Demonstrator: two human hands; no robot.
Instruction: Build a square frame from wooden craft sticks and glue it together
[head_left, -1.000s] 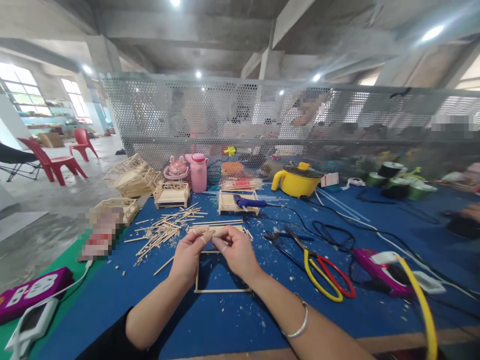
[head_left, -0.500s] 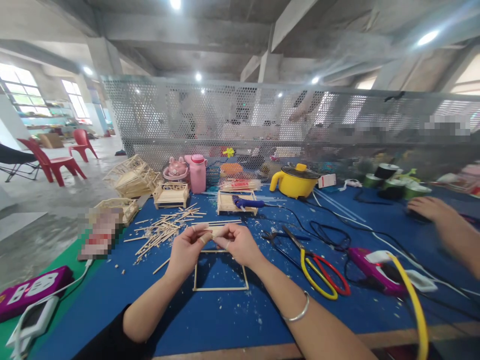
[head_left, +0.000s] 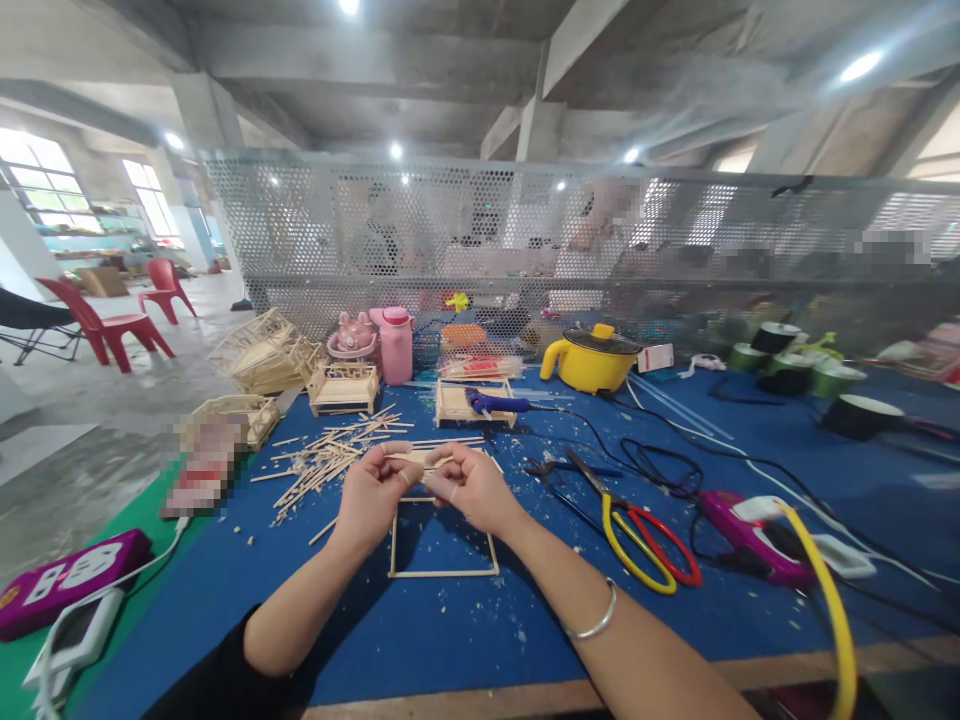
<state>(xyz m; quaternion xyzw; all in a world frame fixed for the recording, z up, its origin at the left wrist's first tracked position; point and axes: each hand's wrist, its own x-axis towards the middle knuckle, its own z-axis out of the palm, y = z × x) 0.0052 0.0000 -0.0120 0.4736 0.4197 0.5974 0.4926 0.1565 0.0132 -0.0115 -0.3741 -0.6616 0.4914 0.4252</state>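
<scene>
My left hand (head_left: 379,490) is closed in a pinch above the blue table. Close beside it, my right hand (head_left: 469,485) pinches too. Between the fingertips runs a pale wooden stick (head_left: 421,459); the fingers cover much of it, so I cannot tell if there is more than one. Just below the hands, a rectangular frame of thin sticks (head_left: 446,574) lies flat on the table. A heap of loose wooden sticks (head_left: 330,465) lies left of my left hand. Beyond the hands, a blue glue gun (head_left: 495,404) rests on a small wooden stick model (head_left: 450,405).
Yellow-and-red-handled scissors (head_left: 637,540) and pliers (head_left: 555,480) lie to the right, near black cables and a purple power strip (head_left: 750,530). A yellow pot (head_left: 592,362) and pink jug (head_left: 395,347) stand before the perforated metal screen (head_left: 450,220). A phone (head_left: 206,465) lies left.
My hands stay nearly in place, the fingers shifting slightly around the stick. At the right, another person's hand has left the view, and a dark cup-like object with a pale top now shows there.
</scene>
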